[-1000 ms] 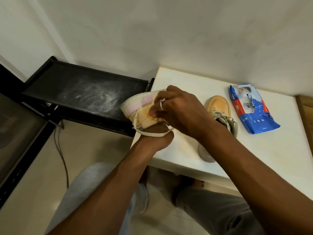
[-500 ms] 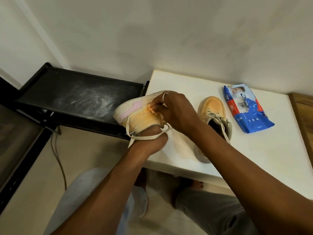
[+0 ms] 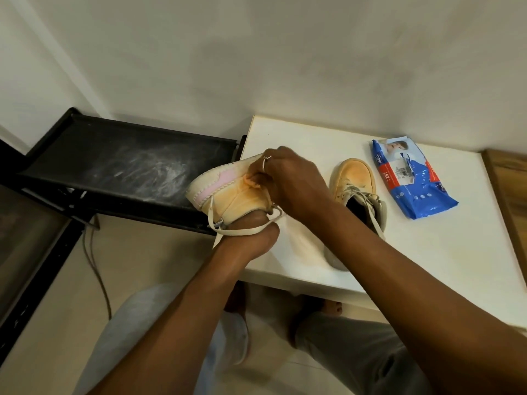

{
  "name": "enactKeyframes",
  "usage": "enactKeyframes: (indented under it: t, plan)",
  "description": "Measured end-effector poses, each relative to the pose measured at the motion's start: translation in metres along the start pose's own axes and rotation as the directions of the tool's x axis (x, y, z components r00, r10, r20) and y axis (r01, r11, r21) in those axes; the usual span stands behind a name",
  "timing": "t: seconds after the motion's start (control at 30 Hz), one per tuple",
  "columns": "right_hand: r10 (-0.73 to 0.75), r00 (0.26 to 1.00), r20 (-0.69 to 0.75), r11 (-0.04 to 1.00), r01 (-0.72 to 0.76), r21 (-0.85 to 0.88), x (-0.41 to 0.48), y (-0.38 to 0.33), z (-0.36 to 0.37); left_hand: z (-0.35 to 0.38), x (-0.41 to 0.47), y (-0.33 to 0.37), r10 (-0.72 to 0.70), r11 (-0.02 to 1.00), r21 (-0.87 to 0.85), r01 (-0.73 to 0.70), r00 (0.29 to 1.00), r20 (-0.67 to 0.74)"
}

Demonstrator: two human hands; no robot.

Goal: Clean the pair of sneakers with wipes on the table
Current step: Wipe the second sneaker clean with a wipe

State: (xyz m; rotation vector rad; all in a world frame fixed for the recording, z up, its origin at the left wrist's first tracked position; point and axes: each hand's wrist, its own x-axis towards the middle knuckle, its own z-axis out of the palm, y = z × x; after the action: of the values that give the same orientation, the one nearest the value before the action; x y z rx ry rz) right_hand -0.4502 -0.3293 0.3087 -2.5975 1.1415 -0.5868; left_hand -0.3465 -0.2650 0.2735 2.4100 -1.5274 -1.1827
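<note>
White table (image 3: 427, 252) bears second sneaker (image 3: 353, 181) and wipes pack (image 3: 410, 181). Over its left edge, right hand (image 3: 291, 183) pinches wipe (image 3: 252, 182) against held sneaker (image 3: 228, 192); left hand (image 3: 248, 235) sits inside it, grip cannot be told.

Sneaker (image 3: 353, 181), wipes pkt (image 3: 413, 183) on table (image 3: 427, 266)

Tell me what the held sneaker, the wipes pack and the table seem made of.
Held sneaker: likely suede or canvas, matte peach, no shine.
Wipes pack: plastic film, glossy, crinkled with glints.
Table: perhaps laminate or painted board, smooth flat white.
</note>
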Motion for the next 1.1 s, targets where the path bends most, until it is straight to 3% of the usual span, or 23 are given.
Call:
enactKeyframes:
  t: [0.1,0.17,0.27,0.37,0.43,0.6,0.73,1.1]
  plan:
    - [0.163,0.986,-0.039,0.981,-0.167,-0.096,-0.001,0.018,-0.001,0.004,0.003,-0.003,-0.011,0.988,-0.153,0.025,0.996,0.094]
    - [0.191,0.981,-0.034,0.974,-0.194,-0.121,-0.001,0.019,0.0,0.001,-0.001,0.0,-0.025,0.988,-0.152,0.036,0.997,0.074]
    - [0.221,0.971,-0.088,0.969,-0.229,-0.093,0.0,0.019,-0.006,-0.005,-0.011,0.007,0.068,0.952,-0.295,-0.082,0.996,-0.057]
    - [0.343,0.92,-0.187,0.939,-0.344,0.031,0.003,0.027,-0.021,-0.016,-0.016,0.016,-0.023,0.746,-0.664,-0.05,0.995,-0.101]
    - [0.4,0.898,-0.184,0.916,-0.395,0.065,0.002,0.032,-0.028,-0.022,-0.016,0.013,-0.055,0.645,-0.761,-0.076,0.988,-0.145]
    - [0.437,0.9,-0.007,0.899,-0.437,-0.027,-0.003,0.04,-0.029,-0.025,-0.016,0.008,-0.129,0.57,-0.822,0.014,0.989,-0.073]
    - [0.461,0.878,0.125,0.886,-0.45,-0.106,-0.006,0.044,-0.021,-0.027,-0.017,0.007,-0.164,0.616,-0.786,0.05,0.984,-0.067]
    - [0.4,0.891,0.214,0.906,-0.35,-0.238,-0.008,0.028,-0.003,-0.033,-0.017,0.005,-0.249,0.532,-0.825,0.19,0.966,0.062]
